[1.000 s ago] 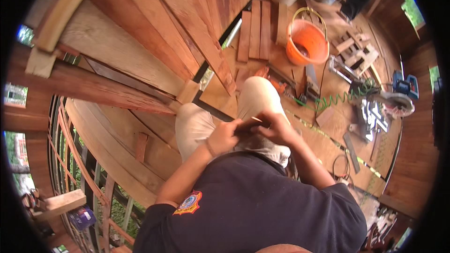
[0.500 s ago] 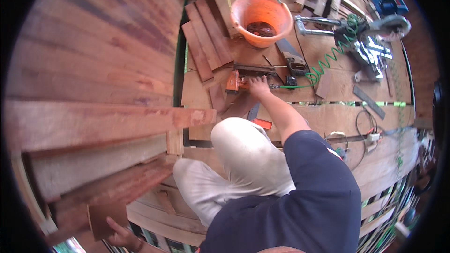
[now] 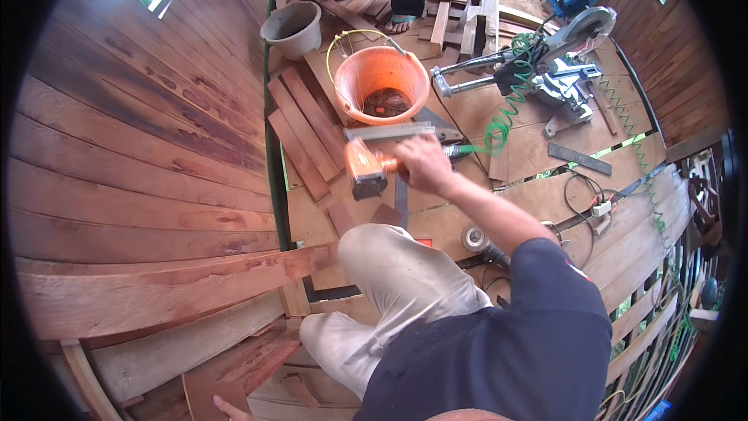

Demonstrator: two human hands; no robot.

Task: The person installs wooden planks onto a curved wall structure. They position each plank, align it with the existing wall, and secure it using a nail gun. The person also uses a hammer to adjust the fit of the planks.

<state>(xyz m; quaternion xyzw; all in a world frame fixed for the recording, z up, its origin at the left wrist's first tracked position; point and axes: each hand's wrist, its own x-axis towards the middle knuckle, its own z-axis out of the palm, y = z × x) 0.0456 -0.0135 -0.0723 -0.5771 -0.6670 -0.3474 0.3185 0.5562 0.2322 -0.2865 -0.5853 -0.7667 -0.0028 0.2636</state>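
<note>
From right knee (image 3: 372,259): 8 o'clock, brown board (image 3: 206,396) grasped by left hand (image 3: 232,412), mostly cropped | 12 o'clock, orange nail gun (image 3: 361,165), newly lifted off floor | 1 o'clock, right hand (image 3: 425,164) clenched round its handle; both hands now occupied

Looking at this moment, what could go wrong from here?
The green coiled hose on the orange nail gun runs by the miter saw and might snag if pulled.

The right hand holds the nail gun near the orange bucket, which it could knock.

The left hand touches a brown board; its fingers might be hurt by a misdirected shot.
</note>
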